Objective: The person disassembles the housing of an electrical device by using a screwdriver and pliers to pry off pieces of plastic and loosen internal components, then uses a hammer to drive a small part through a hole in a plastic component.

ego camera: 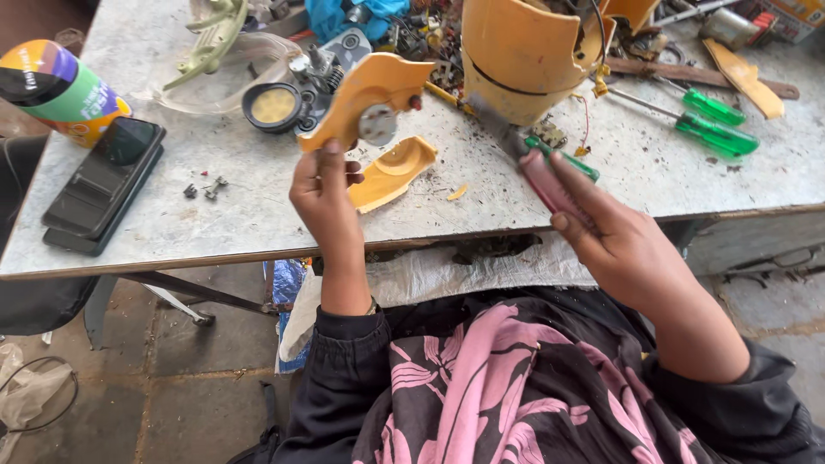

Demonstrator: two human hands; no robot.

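Left hand (322, 193) grips yellow plastic cover (365, 99), raised above tabletop (215, 219). Right hand (614, 236) clenched on pink-handled tool (550, 185) (tip blurred). Round multicoloured can (56, 90) far left of left hand, beyond black phone (107, 180).

Two hands at work: left hand (322, 191), right hand (620, 249). Three screwdrivers: one red-handled (550, 185) and two green-handled (712, 107) (718, 136), with a fourth green handle (563, 159) half hidden, so uncertain. Two phones (103, 185) stacked, one can (60, 90), one large yellow housing (524, 56), two smaller yellow shell pieces (365, 94) (391, 172), one round black cap (273, 106), and a few loose screws (204, 189), too small to count exactly.
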